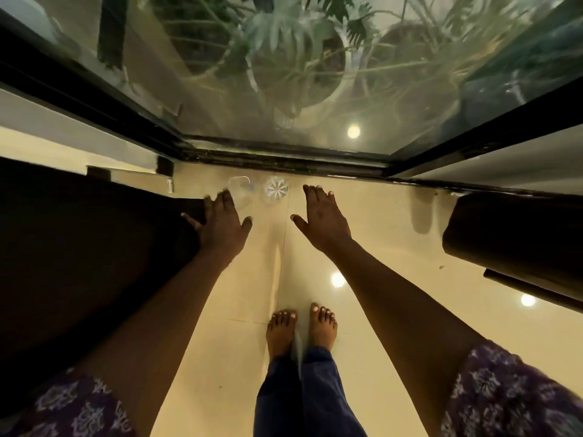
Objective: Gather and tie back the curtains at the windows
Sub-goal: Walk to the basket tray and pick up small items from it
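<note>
Spreading both hands, fingers straight | left hand (222, 223) seemingly at dark curtain (79, 247) edge | right hand (321, 219) apart

both hands stretched out before a glass door

the left hand (222, 223) spreads straight fingers at the edge of a dark brown curtain (88, 253); the right hand (321, 216) hangs flat over the glossy cream tile floor (388, 222), bare feet (301, 329) below.
</note>
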